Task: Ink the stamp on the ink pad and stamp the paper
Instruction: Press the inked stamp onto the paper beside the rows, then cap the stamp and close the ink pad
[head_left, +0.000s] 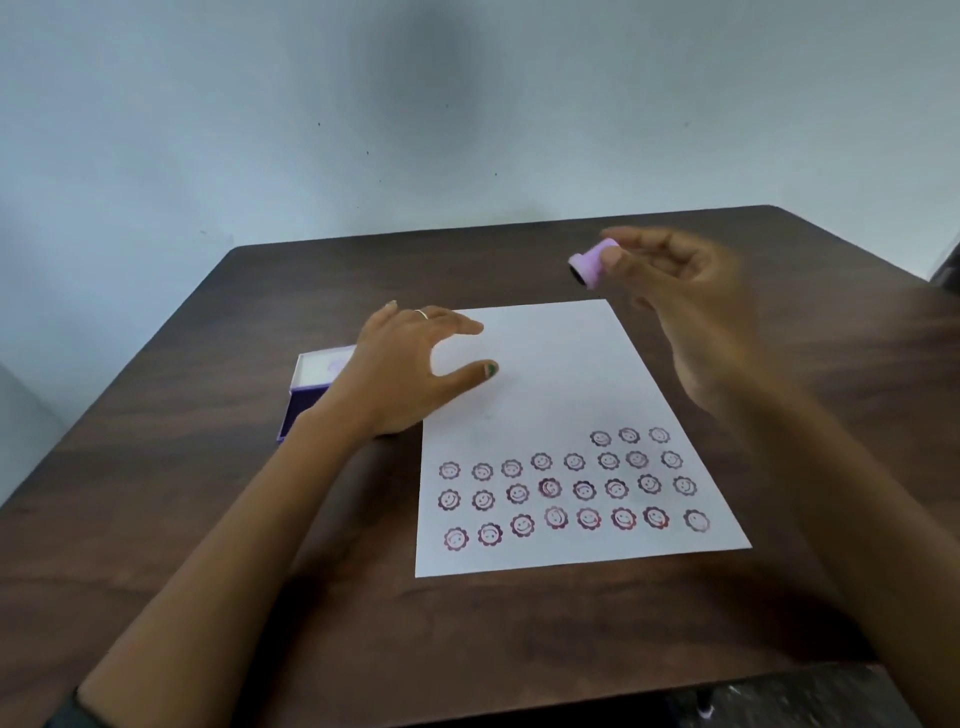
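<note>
A white sheet of paper lies on the dark wooden table; its near half carries several rows of purple smiley-flower prints. My right hand is raised above the paper's far right corner, blurred, pinching a small lilac stamp whose dark face is tilted to the left. My left hand hovers with spread fingers over the paper's left edge, holding nothing. Behind it, the purple ink pad box is open with its lid up, and the hand and wrist partly hide it.
A pale wall rises behind the table's far edge. A dark object shows at the right border of the view. The table's near edge runs along the bottom right, with floor below it.
</note>
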